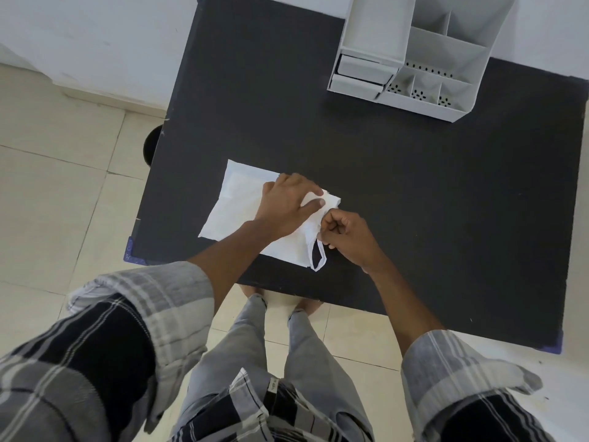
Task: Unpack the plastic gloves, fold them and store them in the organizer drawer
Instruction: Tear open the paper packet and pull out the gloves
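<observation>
Black tabletop [414,193], rectangular, set against a white wall over pale floor tiles [47,186]. Item one: white packet of plastic gloves [236,205], flat, lying on the near left part of the table, its right end rumpled and a thin looped strip of the plastic hanging loose at the near right corner. Item two: left hand [287,202], palm down, fingers spread and pressed flat on the packet's right half, pinning it rather than gripping it. Item three: right hand [345,232], curled nearly into a fist, fingertips pinched together on the packet's rumpled right edge just beside the left thumb. Item four: grey desk organizer [452,113], far right corner of the table, well apart from the hands, with open perforated compartments on its right side and two stacked drawers [360,76] on its left, both slightly pulled out. Plaid sleeves rolled at both forearms.
</observation>
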